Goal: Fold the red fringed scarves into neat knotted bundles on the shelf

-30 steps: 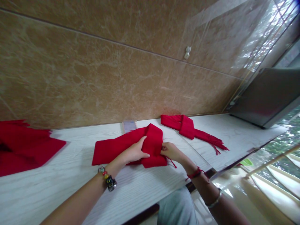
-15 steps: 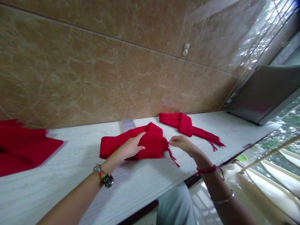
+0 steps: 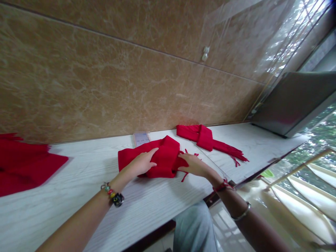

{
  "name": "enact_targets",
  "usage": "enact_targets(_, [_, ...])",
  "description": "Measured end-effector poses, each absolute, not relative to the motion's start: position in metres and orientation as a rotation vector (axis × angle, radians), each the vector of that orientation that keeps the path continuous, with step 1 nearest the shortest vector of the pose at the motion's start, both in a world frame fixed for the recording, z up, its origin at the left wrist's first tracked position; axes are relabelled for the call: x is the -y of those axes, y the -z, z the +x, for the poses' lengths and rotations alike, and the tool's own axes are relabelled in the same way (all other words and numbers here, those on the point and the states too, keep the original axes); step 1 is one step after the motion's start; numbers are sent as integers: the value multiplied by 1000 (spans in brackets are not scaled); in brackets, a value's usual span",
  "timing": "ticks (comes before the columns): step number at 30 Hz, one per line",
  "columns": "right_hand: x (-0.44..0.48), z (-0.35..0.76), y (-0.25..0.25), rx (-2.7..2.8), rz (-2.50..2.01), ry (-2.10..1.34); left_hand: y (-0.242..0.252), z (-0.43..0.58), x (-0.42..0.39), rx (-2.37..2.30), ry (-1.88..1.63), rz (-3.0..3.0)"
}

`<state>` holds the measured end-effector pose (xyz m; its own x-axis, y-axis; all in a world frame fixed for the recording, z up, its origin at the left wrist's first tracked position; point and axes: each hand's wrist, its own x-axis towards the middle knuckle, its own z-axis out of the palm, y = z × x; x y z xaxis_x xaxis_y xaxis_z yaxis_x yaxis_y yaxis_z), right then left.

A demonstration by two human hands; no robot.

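Note:
A folded red scarf [image 3: 168, 159] lies across the white tabletop, one end passed through a wrapped band of its own cloth. My left hand [image 3: 143, 162] rests on the left part of this band and the folded length, thumb and forefinger stretched apart. At the fringed end, my right hand [image 3: 194, 165] has its thumb and fingers around the short tail beside the band. Loose tassels stick out behind and below that hand. Farther right lies a second red scarf [image 3: 204, 137], looped through itself, its fringe spread to the right.
Another red cloth with a fringed edge [image 3: 34, 168] lies at the far left. A small printed paper [image 3: 141, 138] sits by the marbled wall [image 3: 105, 87]. A dark grey box-like object [image 3: 301, 101] stands at the table's right end. My knee [image 3: 194, 227] is below the front edge.
My right hand has moved left from the tassel tips onto the scarf's tail near the band. The scarf's left end has shifted slightly right, and my left hand stays on the cloth.

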<state>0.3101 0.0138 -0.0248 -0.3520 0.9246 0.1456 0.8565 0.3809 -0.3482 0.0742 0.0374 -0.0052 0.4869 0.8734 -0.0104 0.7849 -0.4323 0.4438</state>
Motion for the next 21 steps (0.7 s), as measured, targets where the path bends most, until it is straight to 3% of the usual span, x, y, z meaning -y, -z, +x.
enact_targets(5, [-29, 316, -5, 2402, -1585, -369, 2, 71, -39, -1388, -279, 2386])
enact_targets(10, [-32, 361, -27, 2112, -1625, -441, -3, 66, -42, -1388, -321, 2404])
enact_targets(17, [-21, 371, 2, 2287, -1767, -595, -3, 60, -43, -1434, -285, 2406])
enact_targets(21, [-24, 343, 13, 2327, -1791, -437, -2, 59, -42, -1346, -327, 2424])
